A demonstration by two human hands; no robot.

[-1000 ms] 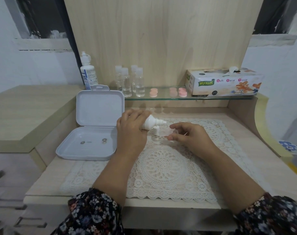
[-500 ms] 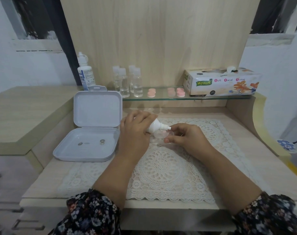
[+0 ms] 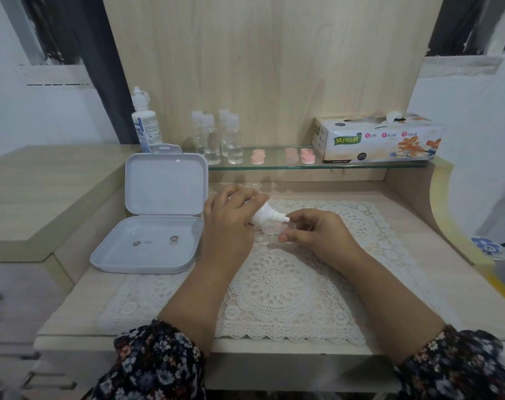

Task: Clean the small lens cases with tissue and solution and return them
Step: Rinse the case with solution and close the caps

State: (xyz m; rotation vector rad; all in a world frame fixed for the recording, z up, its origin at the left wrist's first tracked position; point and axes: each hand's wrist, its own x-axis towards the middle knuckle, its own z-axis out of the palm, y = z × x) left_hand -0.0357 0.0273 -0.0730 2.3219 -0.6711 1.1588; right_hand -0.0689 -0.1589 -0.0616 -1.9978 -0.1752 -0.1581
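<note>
Small clear plastic lens case (image 3: 277,226) sits pinched between the thumb and fingertips of my right hand (image 3: 317,235), just above the white lace doily (image 3: 274,287) in the middle of the pale wood desk (image 3: 447,284); my left hand (image 3: 228,226) is wrapped round a little white squeeze bottle of solution (image 3: 265,216), tipped over sideways so the nozzle points right at the case, pretty much touching its rim; can't tell if any liquid is coming out.

Off to my left there's the white hinged plastic storage box (image 3: 147,246) lying open, lid standing up, with two tiny roundish bits on its floor, too small to make out; behind it a bigger white solution bottle with a blue label (image 3: 144,128) stands upright.

Up on the glass shelf (image 3: 274,166): four clear little bottles (image 3: 219,137) bunched together; a few pink round lens cases (image 3: 286,155) in a row; then the floral facial tissue box (image 3: 378,138) on the right end, one tissue poking out the top; my floral sleeves show at the bottom edge.
</note>
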